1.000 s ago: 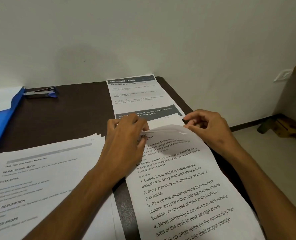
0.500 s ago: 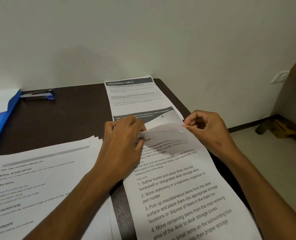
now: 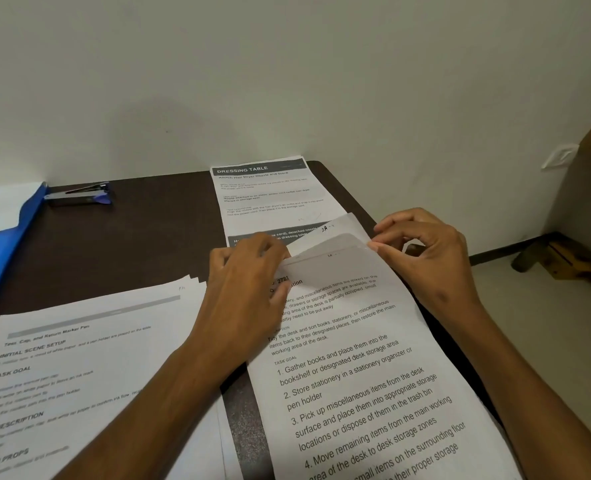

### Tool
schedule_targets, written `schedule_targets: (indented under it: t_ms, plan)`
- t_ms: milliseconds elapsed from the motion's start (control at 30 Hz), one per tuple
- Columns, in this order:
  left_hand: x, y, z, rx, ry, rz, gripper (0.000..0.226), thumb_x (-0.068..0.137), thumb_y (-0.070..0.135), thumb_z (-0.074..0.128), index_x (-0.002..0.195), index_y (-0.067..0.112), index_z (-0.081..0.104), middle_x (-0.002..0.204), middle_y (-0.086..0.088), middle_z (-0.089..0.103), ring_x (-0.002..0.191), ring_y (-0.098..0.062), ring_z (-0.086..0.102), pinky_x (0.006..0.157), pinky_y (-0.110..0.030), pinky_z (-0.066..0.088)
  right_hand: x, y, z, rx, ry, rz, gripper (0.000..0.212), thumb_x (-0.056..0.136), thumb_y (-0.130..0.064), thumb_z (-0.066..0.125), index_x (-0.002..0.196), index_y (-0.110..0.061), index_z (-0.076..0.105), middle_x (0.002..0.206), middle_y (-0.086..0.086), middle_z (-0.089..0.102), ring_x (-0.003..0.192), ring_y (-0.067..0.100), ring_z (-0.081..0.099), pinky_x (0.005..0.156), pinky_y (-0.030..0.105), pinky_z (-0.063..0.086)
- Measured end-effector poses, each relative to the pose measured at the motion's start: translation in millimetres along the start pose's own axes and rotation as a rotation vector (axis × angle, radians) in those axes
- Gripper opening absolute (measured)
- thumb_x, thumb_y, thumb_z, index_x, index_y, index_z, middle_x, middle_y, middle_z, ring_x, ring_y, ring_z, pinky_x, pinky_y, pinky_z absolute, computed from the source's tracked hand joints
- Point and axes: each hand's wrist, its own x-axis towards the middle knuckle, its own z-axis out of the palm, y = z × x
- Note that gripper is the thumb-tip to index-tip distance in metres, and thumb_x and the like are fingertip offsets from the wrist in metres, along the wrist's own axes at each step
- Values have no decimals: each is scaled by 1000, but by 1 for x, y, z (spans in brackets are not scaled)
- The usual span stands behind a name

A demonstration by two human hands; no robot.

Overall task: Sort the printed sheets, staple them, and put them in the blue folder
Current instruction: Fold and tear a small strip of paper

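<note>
A stack of printed sheets (image 3: 360, 386) lies at the near right of the dark table (image 3: 141, 244). My right hand (image 3: 425, 254) pinches the top right corner of its upper sheet and curls it back; a handwritten page mark shows on the sheet beneath. My left hand (image 3: 245, 289) presses down on the stack's top left. A "Dressing Table" sheet (image 3: 270, 195) lies beyond them. A second pile of sheets (image 3: 79, 372) lies at the near left. The blue folder (image 3: 0, 244) lies at the far left, and the stapler (image 3: 79, 195) sits beside it.
A white wall runs behind the table. The table's right edge falls off to a pale floor, where a wooden furniture foot (image 3: 557, 258) stands. A wall socket (image 3: 559, 157) sits at the right.
My right hand has peeled the top sheet's corner further back, uncovering the corner of the sheet below. My left hand stays pressed on the stack.
</note>
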Motion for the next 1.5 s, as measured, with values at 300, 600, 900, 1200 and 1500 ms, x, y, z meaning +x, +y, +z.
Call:
schedule_targets:
  t_ms: [300,600,900,1200,1500]
  plan:
    - [0,0,0,-4,1,7,33,93,23,77,124,20,65,131,3,68,116,-20,61,102,-36,28,1,1,-1,16,-59,-4,10,86,-15,85,81,-22,79,95,-8,74,79,16,67,67,25,54]
    - [0,1,-1,-34,9,-1,20,94,19,73,111,24,65,114,9,72,102,-15,63,99,-33,27,1,10,3,-48,-167,144,21,84,-9,83,94,-26,75,77,-6,71,64,2,58,63,14,50]
    - [0,3,-3,-7,-28,-28,22,93,21,76,113,23,67,131,6,64,112,-18,58,102,-32,29,0,7,1,-3,-125,136,20,80,-14,89,86,-25,74,76,-8,73,68,5,66,67,17,56]
    - [1,3,-3,-14,-55,-79,30,95,27,74,125,24,65,140,4,56,124,-27,50,102,-32,30,2,4,-4,112,-155,69,18,82,-10,87,78,-22,75,107,-7,73,88,15,67,70,24,48]
    - [2,0,-1,-57,-73,-33,62,93,22,73,147,31,42,142,4,50,130,-18,50,107,-37,28,-7,-12,-14,589,-659,165,9,86,-1,75,89,6,69,107,20,77,93,30,70,82,33,53]
